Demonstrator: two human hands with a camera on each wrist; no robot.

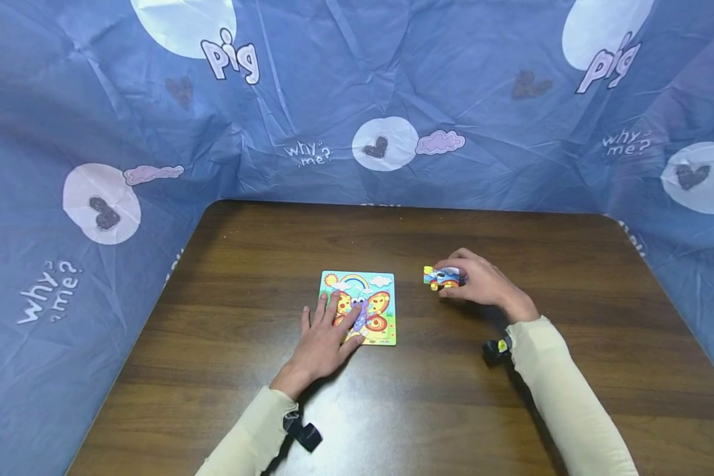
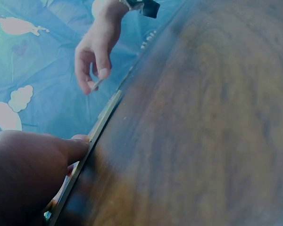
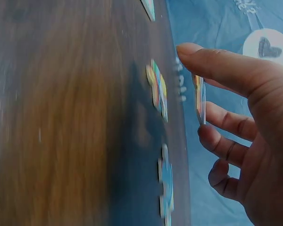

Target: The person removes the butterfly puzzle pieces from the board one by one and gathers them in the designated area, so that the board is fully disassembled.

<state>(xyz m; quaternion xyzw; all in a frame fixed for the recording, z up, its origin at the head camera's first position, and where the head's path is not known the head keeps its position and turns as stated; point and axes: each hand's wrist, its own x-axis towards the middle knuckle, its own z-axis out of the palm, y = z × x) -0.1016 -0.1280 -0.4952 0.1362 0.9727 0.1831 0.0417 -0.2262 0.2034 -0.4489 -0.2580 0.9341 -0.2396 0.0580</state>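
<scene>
A square butterfly picture puzzle lies flat in the middle of the table. My left hand rests on its lower left part, fingers spread over the picture and covering some of it. In the left wrist view the thumb lies at the board's edge. To the right of the board, my right hand pinches a thin jigsaw piece between thumb and fingers, raised off the table. Beneath and beside it are further colourful pieces, a multicoloured jigsaw piece and a mostly blue jigsaw piece, both on the wood.
The brown wooden table has rounded far corners. A blue printed cloth hangs behind it and along both sides. Black wrist cameras sit on both sleeves, the right camera close over the table.
</scene>
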